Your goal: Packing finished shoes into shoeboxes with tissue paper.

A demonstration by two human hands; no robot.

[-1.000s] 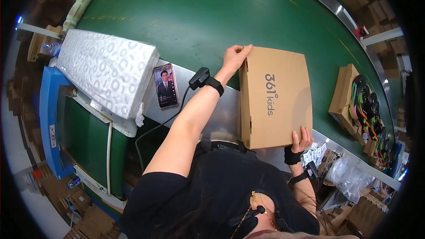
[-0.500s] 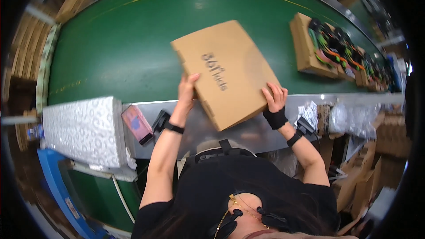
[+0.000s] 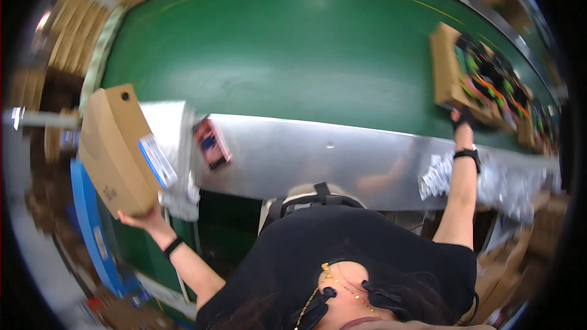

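At the far left, a closed brown cardboard shoe box (image 3: pixel 116 146) with a white and blue label is tilted up in my left hand (image 3: pixel 145 217). My left fingers and palm hold its lower end; some fingers are hidden behind it. My right arm reaches out to the right. There my right hand (image 3: pixel 463 118), in a black fingerless glove, grips the near end of an open cardboard box (image 3: pixel 445 67). Black, green and orange shoes (image 3: pixel 483 76) lie in that box. Part of my right hand's grip is small and hard to see.
A green conveyor belt (image 3: pixel 275 49) runs across beyond a metal ledge (image 3: pixel 306 153). On the ledge's left lie a phone (image 3: pixel 212 142) and a white patterned paper stack (image 3: pixel 168 128). Crumpled paper (image 3: pixel 437 174) and clear plastic bags (image 3: pixel 510 186) lie right. A blue frame (image 3: pixel 95 226) stands lower left.
The closed box has gone from in front of me to the far left, now in my left hand alone. My right hand has let go of it and moved right to the open box.
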